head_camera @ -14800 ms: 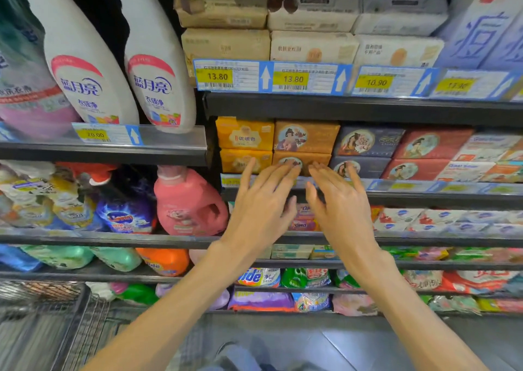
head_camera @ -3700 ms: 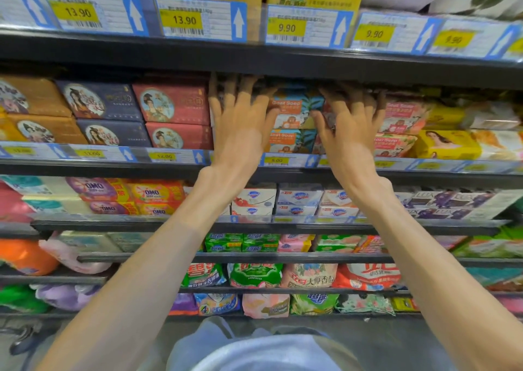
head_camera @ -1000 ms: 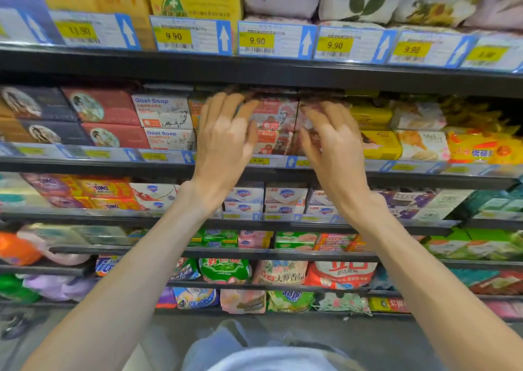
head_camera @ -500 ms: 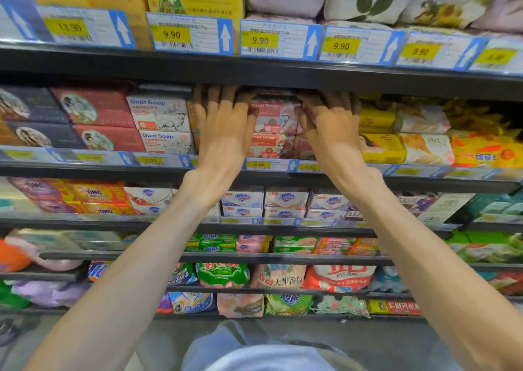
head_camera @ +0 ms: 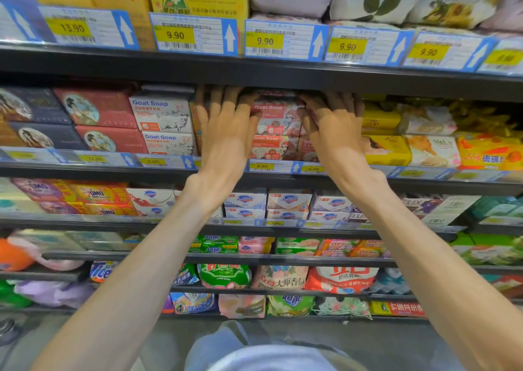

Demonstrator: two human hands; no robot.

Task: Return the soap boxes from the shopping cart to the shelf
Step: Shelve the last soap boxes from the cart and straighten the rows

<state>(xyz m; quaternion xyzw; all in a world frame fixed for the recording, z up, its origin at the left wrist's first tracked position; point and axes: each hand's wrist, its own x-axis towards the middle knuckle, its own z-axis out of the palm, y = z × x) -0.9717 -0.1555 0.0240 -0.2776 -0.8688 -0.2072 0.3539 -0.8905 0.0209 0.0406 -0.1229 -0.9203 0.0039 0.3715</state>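
Observation:
Red Goat Soap boxes (head_camera: 276,120) are stacked two high on the second shelf (head_camera: 85,169), between my two hands. My left hand (head_camera: 226,135) lies flat against the boxes just left of them, fingers straight and reaching under the shelf above. My right hand (head_camera: 334,130) presses on the boxes just right of the red stack, its fingertips deep in the shelf and partly hidden. Neither hand holds a box that I can see. White Goat Soap boxes (head_camera: 162,115) stand to the left. The shopping cart is out of view.
Dark and red portrait soap boxes (head_camera: 96,110) fill the shelf's left, yellow soap boxes (head_camera: 382,149) its right. The upper shelf edge (head_camera: 268,76) with price tags hangs close over my fingers. Lower shelves hold white soap boxes (head_camera: 288,200) and detergent bags (head_camera: 223,275).
Over the last second both hands have pushed forward from in front of the shelf onto the Goat Soap stacks, fingertips going under the upper shelf. Earlier they worked farther left along the shelving.

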